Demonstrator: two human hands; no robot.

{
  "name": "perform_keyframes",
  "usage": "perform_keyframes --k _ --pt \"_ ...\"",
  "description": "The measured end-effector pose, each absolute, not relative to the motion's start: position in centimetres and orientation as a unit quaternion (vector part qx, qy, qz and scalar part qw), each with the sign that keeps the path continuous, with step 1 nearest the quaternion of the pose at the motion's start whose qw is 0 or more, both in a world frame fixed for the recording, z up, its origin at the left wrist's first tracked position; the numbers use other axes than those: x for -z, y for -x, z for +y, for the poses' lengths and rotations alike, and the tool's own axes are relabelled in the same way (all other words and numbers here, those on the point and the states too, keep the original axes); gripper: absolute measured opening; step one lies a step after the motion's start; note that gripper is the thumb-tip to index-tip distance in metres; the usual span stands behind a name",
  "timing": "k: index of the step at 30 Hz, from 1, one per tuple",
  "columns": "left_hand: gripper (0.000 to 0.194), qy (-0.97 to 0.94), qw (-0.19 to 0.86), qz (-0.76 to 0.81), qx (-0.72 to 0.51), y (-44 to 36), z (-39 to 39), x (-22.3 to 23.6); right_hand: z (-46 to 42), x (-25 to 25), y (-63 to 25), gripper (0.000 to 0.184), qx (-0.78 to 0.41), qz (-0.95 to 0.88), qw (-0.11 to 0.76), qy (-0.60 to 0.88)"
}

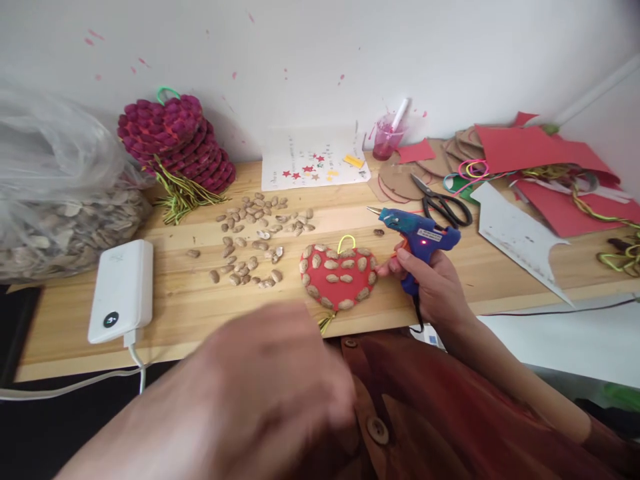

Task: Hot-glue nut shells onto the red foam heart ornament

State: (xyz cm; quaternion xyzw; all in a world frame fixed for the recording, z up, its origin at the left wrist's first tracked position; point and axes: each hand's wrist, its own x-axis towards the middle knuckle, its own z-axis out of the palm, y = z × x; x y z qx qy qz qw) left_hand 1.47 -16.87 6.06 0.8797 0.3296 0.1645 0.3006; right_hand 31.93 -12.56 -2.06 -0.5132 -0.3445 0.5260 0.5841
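Observation:
My right hand (440,287) is wrapped round the handle of a blue hot glue gun (417,233), its red light lit and its metal nozzle pointing left. Just left of that hand, a red heart (333,291) lies on the wooden table. Peanut shells (346,304) line its edge, with two short rows in the middle. It has a yellow loop (347,241) on top and a yellow-green tassel (327,323) below. Close to the camera, my left hand (270,380) is smeared by motion in front of the table edge; its fingers cannot be made out.
Loose peanut shells (255,213) lie left of the heart. Further left are a white power bank (123,287), a plastic bag (60,227) of shells and stacked purple hearts (170,127). Scissors (445,203), cardboard (405,179) and red sheets (545,153) lie at right; a pink cup (386,140) stands behind.

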Motion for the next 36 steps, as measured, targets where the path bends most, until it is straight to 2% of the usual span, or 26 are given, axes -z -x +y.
perform_keyframes --k 1,4,8,22,36 --pt "0.018 -0.88 0.279 0.354 -0.147 -2.6 -14.8 -6.1 -12.6 2.1 -31.9 0.019 -0.522 -0.351 0.584 0.513" --pt "0.016 -0.876 0.183 0.394 -0.211 -5.1 -10.5 -4.5 -12.7 2.3 -31.9 0.014 -0.51 -0.381 0.578 0.511" --pt "0.011 -0.882 0.159 0.392 -0.208 -6.5 -9.1 -1.2 -12.8 2.5 -32.0 0.012 -0.498 -0.403 0.568 0.518" --pt "0.005 -0.895 0.115 0.406 -0.146 -7.9 -8.9 -0.1 -12.8 2.2 -32.0 0.018 -0.491 -0.413 0.547 0.538" --pt "0.01 -0.911 0.123 0.374 -0.125 -6.7 -9.8 -0.4 -12.8 1.8 -31.6 0.015 -0.493 -0.401 0.559 0.533"
